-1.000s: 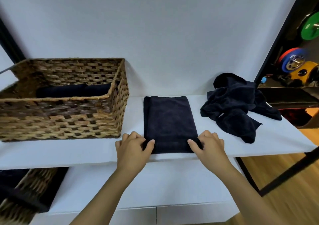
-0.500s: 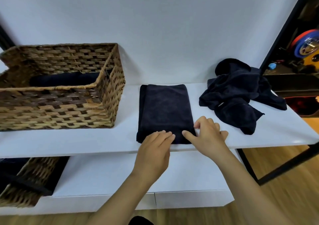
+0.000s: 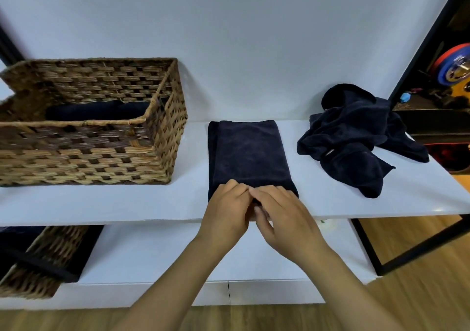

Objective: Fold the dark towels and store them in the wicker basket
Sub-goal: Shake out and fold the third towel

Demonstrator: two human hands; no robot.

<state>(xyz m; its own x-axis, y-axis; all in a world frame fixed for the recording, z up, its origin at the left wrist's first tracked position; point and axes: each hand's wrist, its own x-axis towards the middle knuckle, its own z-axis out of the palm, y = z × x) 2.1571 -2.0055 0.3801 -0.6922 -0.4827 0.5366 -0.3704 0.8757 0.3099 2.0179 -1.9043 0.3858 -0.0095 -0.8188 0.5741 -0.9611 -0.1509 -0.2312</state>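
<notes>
Towel (image 3: 248, 152): folded into a long strip on the shelf (image 3: 101, 203), between the basket (image 3: 89, 157) and the pile (image 3: 356, 137); its near end sits at the shelf's front edge.
Left hand (image 3: 226, 211): at the towel's near end, fingers curled over the cloth, apparently gripping the edge.
Right hand (image 3: 282, 216): touching the left, fingers curled onto the same end; whether it pinches the cloth I cannot tell.
Basket: at the shelf's left end, near the back edge; dark folded cloth already lies inside.
Pile: unfolded dark towels heaped at the right end, one corner near the front edge.
Risk: both hands crowd the middle of the end, so its outer corners could droop or lag and the next fold come out skewed; a careless drag could slide the strip off the front edge.
Writing: none readable.
</notes>
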